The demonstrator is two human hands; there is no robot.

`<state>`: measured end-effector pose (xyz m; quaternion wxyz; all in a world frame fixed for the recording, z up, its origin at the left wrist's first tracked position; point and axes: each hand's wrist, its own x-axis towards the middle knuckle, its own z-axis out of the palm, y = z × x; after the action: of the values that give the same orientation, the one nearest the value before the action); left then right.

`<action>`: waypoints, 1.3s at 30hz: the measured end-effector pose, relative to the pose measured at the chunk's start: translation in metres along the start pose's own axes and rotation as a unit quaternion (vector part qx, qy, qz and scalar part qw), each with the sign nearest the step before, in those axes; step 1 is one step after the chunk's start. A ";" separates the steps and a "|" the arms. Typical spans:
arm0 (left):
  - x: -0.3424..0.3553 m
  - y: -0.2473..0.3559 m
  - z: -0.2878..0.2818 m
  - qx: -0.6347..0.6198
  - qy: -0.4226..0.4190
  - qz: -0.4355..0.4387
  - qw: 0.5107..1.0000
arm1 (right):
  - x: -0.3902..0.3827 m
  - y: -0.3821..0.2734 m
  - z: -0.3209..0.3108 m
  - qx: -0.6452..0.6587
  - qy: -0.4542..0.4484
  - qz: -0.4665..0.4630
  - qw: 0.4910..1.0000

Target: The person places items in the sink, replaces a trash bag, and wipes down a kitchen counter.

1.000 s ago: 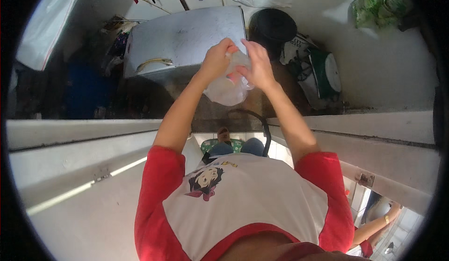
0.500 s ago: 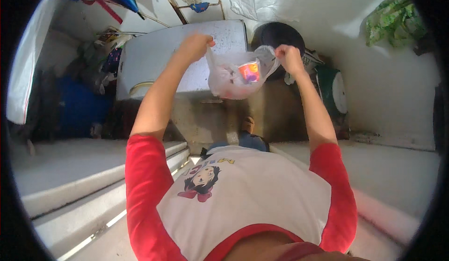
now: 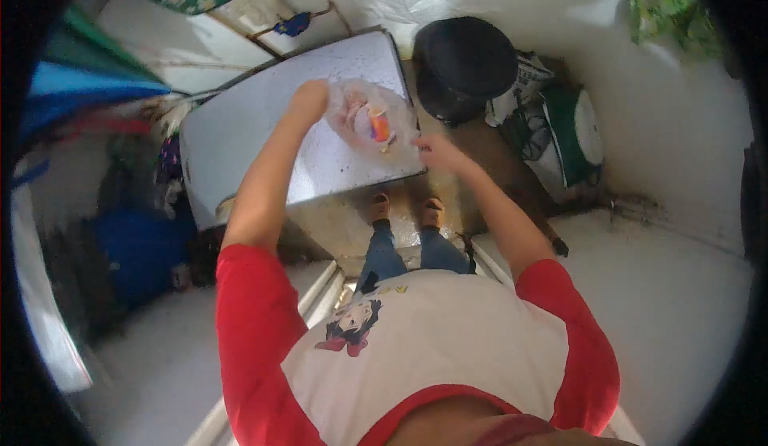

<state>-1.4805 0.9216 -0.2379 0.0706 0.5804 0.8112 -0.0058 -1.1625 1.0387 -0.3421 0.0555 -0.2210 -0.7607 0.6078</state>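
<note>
A translucent plastic bag (image 3: 360,98) hangs stretched between my hands over the speckled grey-white lid of an appliance (image 3: 240,142). An orange and purple cup-like item (image 3: 378,126) shows inside it, beside some pale pinkish contents that I cannot make out. My left hand (image 3: 310,100) is closed on the bag's upper left part. My right hand (image 3: 436,152), slightly blurred, has its fingers closed at the bag's lower right edge.
A black lidded bucket (image 3: 464,58) stands right of the appliance, near a green and white bundle (image 3: 572,138). Blue-green umbrellas (image 3: 96,86) hang at the left, above a blue object (image 3: 136,254). My feet (image 3: 404,210) stand below the appliance, between white side walls (image 3: 656,302).
I have moved forward into the space. The bag, gathered in both hands and then spread wide, now sits further over the lid, with my left hand higher and my right hand lower.
</note>
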 end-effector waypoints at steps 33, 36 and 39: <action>0.006 0.024 0.076 -0.500 0.144 -0.099 0.848 | 0.139 -0.047 0.091 -0.339 0.306 -0.169 0.874; 0.001 0.034 0.084 -0.530 0.163 -0.159 0.817 | 0.155 -0.047 0.100 -0.371 0.274 -0.114 0.880; 0.012 0.001 0.121 -0.593 0.083 -0.256 0.759 | 0.166 -0.067 0.106 -0.388 0.278 -0.115 0.871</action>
<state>-1.4702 0.9219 -0.3587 0.3292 0.1915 0.7734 0.5068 -1.3664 0.9993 -0.3364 0.2443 -0.2957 -0.9084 0.1666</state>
